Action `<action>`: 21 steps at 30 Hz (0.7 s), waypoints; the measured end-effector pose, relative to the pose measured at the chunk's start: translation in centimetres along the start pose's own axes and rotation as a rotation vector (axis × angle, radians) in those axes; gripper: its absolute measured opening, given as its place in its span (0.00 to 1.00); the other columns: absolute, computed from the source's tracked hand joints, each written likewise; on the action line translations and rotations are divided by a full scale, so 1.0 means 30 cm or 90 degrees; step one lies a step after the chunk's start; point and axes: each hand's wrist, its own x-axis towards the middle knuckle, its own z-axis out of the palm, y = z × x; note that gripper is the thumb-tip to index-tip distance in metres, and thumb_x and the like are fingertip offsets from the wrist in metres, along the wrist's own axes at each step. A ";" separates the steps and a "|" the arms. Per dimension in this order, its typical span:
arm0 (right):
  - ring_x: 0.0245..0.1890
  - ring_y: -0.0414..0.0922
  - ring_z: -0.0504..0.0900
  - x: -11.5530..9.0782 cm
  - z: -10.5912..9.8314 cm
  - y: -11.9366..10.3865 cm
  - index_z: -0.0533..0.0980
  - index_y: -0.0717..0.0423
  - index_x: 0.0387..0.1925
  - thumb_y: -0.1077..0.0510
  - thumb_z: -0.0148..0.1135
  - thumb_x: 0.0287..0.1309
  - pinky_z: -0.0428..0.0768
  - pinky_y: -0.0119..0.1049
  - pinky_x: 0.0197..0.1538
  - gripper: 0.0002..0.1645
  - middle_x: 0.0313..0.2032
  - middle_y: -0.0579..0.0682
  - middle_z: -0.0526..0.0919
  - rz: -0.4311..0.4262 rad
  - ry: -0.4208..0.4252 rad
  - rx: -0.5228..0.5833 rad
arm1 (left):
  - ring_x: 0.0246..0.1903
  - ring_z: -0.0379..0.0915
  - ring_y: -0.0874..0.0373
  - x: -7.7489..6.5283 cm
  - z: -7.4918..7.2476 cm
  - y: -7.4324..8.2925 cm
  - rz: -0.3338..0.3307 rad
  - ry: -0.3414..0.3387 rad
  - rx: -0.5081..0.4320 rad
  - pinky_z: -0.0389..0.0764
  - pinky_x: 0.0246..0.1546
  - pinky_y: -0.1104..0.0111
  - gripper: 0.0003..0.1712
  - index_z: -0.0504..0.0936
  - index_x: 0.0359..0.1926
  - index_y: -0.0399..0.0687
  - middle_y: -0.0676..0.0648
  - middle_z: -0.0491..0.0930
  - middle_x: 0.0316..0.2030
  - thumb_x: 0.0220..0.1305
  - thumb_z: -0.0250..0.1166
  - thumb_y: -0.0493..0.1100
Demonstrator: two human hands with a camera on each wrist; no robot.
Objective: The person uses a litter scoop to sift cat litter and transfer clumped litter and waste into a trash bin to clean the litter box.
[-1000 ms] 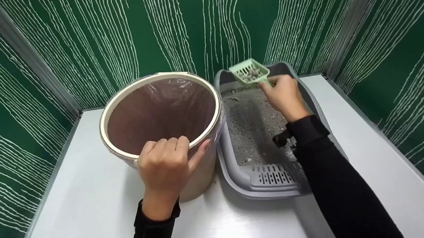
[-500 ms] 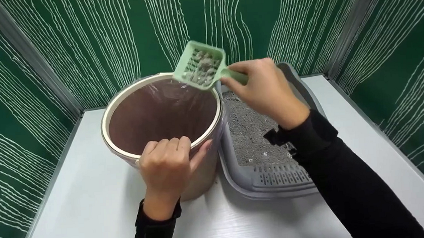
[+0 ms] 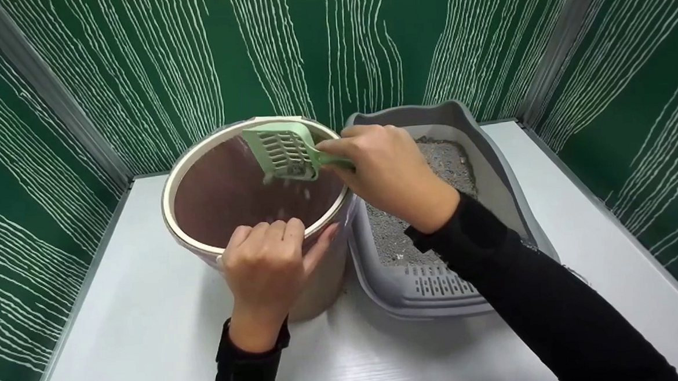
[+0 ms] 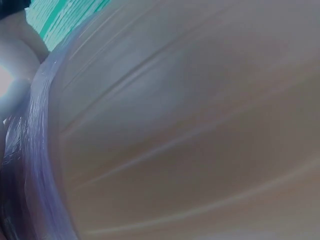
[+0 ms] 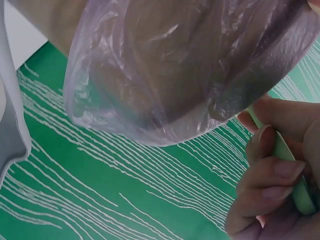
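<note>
My right hand (image 3: pixel 390 164) grips a light green litter scoop (image 3: pixel 283 153) by its handle, over the mouth of a round trash bin (image 3: pixel 170 208). The slotted scoop head is tilted over, and grey bits fall below it into the bin. In the right wrist view, fingers (image 5: pixel 272 172) curl round the green handle (image 5: pixel 301 192). My left hand (image 3: pixel 261 264) holds the bin's near rim, fingers over the edge and thumb outside. A translucent purplish bag (image 5: pixel 150 75) lines the bin and folds over its rim. The left wrist view is mostly the bin's outer wall (image 4: pixel 190 130).
A grey litter box (image 3: pixel 373 290) with grey litter (image 3: pixel 448 161) stands against the bin's right side, partly hidden by my right arm. Both stand on a white table (image 3: pixel 125 318). Green walls (image 3: pixel 423 29) with white wavy lines enclose the back and sides.
My right hand has carried the loaded scoop left from above the litter box to the bin and turned it over, spilling clumps. My left hand stays on the rim.
</note>
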 end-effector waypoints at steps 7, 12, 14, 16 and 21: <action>0.18 0.44 0.76 -0.005 0.010 -0.004 0.88 0.48 0.48 0.55 0.69 0.62 0.73 0.38 0.21 0.13 0.26 0.49 0.83 -0.145 0.063 -0.060 | 0.11 0.66 0.51 0.001 0.000 0.002 0.001 0.003 0.001 0.62 0.21 0.61 0.35 0.67 0.14 0.47 0.49 0.66 0.09 0.63 0.65 0.66; 0.19 0.44 0.74 -0.003 0.005 -0.006 0.88 0.47 0.42 0.62 0.65 0.64 0.73 0.37 0.21 0.11 0.24 0.48 0.80 -0.208 0.074 -0.095 | 0.11 0.66 0.51 -0.001 0.000 0.001 0.001 -0.001 0.000 0.63 0.21 0.61 0.34 0.68 0.14 0.47 0.48 0.66 0.09 0.63 0.65 0.66; 0.20 0.44 0.76 -0.004 0.001 -0.006 0.88 0.50 0.41 0.63 0.65 0.64 0.76 0.37 0.23 0.09 0.25 0.49 0.82 -0.206 0.067 -0.080 | 0.11 0.65 0.51 -0.002 0.000 0.000 0.000 0.001 0.001 0.62 0.21 0.61 0.34 0.67 0.14 0.47 0.49 0.66 0.09 0.63 0.65 0.66; 0.20 0.44 0.79 -0.007 -0.008 -0.003 0.87 0.53 0.43 0.60 0.66 0.64 0.77 0.36 0.23 0.08 0.27 0.50 0.85 -0.192 0.064 -0.051 | 0.11 0.65 0.51 -0.002 0.001 0.000 0.000 0.003 0.001 0.62 0.21 0.61 0.34 0.67 0.14 0.47 0.49 0.65 0.09 0.63 0.65 0.66; 0.26 0.46 0.88 -0.004 -0.062 0.035 0.83 0.58 0.52 0.54 0.63 0.68 0.83 0.34 0.30 0.16 0.40 0.55 0.92 -0.079 0.097 0.023 | 0.10 0.63 0.52 0.000 0.001 0.000 0.001 0.009 -0.002 0.60 0.20 0.62 0.35 0.65 0.13 0.48 0.49 0.64 0.09 0.64 0.64 0.66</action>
